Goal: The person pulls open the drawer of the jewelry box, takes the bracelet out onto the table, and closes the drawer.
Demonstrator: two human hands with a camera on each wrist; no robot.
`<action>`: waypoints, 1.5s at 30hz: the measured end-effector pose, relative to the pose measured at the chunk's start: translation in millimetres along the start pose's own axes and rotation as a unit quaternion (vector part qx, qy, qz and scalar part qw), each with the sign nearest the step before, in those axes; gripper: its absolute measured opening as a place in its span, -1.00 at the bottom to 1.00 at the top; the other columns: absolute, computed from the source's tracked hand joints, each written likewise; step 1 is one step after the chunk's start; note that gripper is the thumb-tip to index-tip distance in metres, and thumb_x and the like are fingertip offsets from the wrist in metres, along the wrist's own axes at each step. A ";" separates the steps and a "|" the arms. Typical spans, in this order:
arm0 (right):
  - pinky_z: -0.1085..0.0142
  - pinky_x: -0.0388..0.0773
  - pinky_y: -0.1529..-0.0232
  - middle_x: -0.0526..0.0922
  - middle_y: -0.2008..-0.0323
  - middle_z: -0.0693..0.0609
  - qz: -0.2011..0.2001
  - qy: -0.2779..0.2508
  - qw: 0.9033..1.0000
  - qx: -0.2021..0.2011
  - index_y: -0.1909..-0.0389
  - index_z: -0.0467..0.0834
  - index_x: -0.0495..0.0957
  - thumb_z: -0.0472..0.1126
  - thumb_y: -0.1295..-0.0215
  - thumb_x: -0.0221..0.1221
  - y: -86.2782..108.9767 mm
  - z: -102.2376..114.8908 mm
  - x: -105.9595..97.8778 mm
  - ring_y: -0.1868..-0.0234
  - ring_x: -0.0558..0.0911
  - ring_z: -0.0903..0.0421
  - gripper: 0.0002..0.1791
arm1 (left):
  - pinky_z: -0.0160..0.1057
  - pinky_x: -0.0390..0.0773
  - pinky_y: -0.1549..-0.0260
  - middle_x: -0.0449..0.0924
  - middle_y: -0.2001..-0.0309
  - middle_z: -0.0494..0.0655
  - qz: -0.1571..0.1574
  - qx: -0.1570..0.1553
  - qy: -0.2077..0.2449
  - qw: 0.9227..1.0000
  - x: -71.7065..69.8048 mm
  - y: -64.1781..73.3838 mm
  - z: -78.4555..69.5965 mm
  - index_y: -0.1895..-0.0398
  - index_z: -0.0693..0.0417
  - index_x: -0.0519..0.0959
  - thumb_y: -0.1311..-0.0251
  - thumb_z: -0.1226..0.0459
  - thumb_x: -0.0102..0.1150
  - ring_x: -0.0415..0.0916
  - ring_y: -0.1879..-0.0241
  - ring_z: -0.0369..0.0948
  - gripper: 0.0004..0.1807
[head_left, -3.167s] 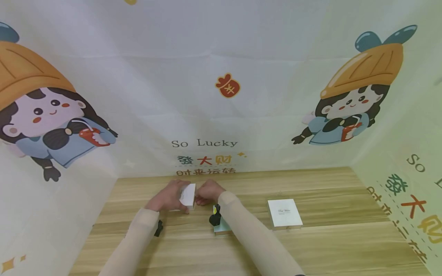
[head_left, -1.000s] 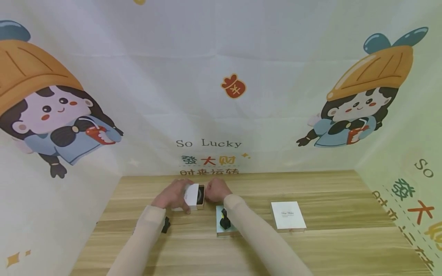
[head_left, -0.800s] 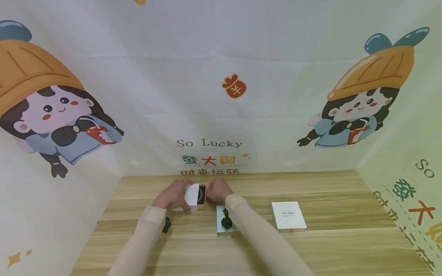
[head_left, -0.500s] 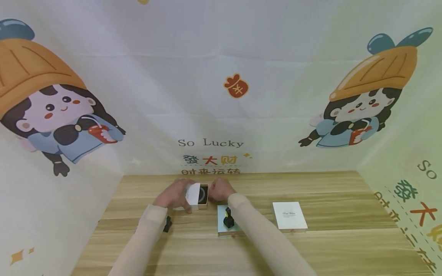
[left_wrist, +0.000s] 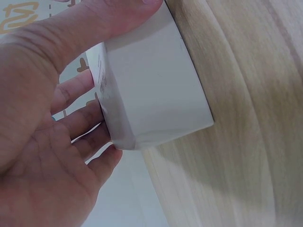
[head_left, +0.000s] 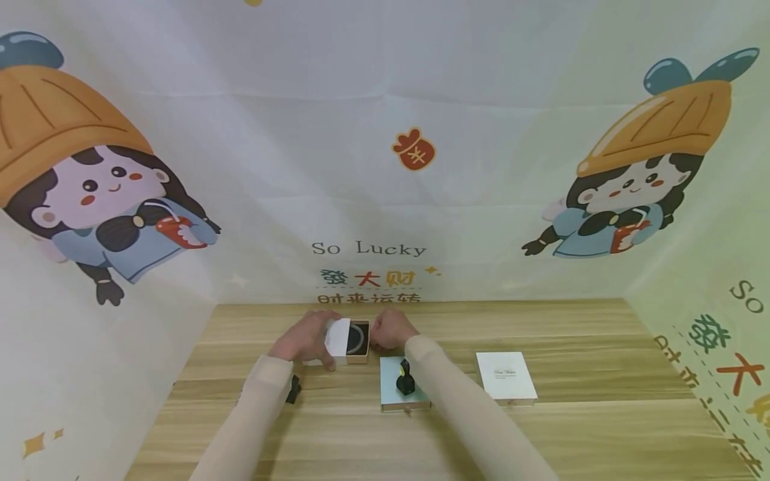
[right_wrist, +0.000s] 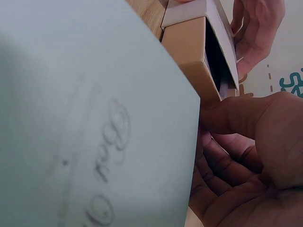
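Note:
In the head view my left hand [head_left: 305, 337] grips the white sleeve [head_left: 337, 341] of a small drawer-style box standing on the table. Its thumb lies along the near side [left_wrist: 151, 90] in the left wrist view, with the other fingers on the opposite side. Out of the sleeve's right end projects a tan drawer [head_left: 359, 359] with a dark interior, and a grey ring-shaped object [head_left: 356, 339] lies inside. My right hand [head_left: 391, 329] has its fingers curled at the drawer's outer end. The right wrist view shows thumb and fingers [right_wrist: 236, 116] pinching there; the exact pinched spot is hidden.
A pale green-blue box [head_left: 391, 394] lies just in front of the right hand, partly behind the forearm. Farther right is a flat white box [head_left: 506, 377] with script lettering. A printed cloth wall [head_left: 481, 280] borders the wooden table [head_left: 337, 434] behind.
The right hand has moved rightward, drawing the drawer out of the sleeve and exposing more of the dark interior and grey ring. The left hand keeps its grip on the sleeve.

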State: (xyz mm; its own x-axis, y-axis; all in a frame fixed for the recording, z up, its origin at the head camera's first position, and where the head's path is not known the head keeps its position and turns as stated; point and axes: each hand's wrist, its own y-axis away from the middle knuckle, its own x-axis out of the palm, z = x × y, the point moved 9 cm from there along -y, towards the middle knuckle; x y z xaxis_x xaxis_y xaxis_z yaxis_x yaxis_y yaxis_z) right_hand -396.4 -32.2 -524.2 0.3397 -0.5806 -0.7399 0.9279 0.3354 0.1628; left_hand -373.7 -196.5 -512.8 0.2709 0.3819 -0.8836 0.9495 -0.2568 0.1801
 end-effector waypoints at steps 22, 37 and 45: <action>0.39 0.28 0.61 0.46 0.75 0.15 0.015 -0.012 1.000 0.016 0.79 -0.10 0.48 -0.37 -0.18 0.17 5.5 -12.9 -8.2 0.64 0.39 0.20 -0.65 | 0.20 0.42 -0.34 0.39 -0.41 0.22 0.004 -0.008 0.002 1.000 1.6 1.8 -0.7 -0.43 0.05 0.40 0.44 0.29 0.74 0.36 -0.36 0.14 0.14; 0.42 0.38 0.57 0.60 0.67 0.09 0.015 -0.033 0.999 0.014 0.65 -0.19 0.63 -0.38 -0.17 0.19 7.4 -17.1 -13.6 0.59 0.49 0.20 -0.78 | 0.23 0.41 -0.34 0.36 -0.44 0.16 0.006 -0.018 0.015 1.000 2.5 -0.4 3.3 -0.46 -0.01 0.38 0.44 0.27 0.74 0.32 -0.39 0.13 0.17; 0.42 0.36 0.56 0.60 0.66 0.11 0.013 -0.025 1.000 0.009 0.65 -0.16 0.62 -0.37 -0.18 0.18 7.6 -20.6 -15.3 0.56 0.48 0.19 -0.77 | 0.23 0.39 -0.36 0.37 -0.43 0.19 0.004 -0.006 0.008 1.000 1.8 0.7 1.8 -0.44 0.04 0.39 0.45 0.28 0.74 0.31 -0.40 0.16 0.16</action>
State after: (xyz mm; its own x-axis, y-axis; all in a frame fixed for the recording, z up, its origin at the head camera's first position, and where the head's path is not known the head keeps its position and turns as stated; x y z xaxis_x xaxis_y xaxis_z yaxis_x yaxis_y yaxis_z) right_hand -397.8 -5.5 -525.1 0.3709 -0.6079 -0.7021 0.9211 0.3374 0.1944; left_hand -372.8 -197.6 -515.1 0.2808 0.3950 -0.8747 0.9493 -0.2483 0.1926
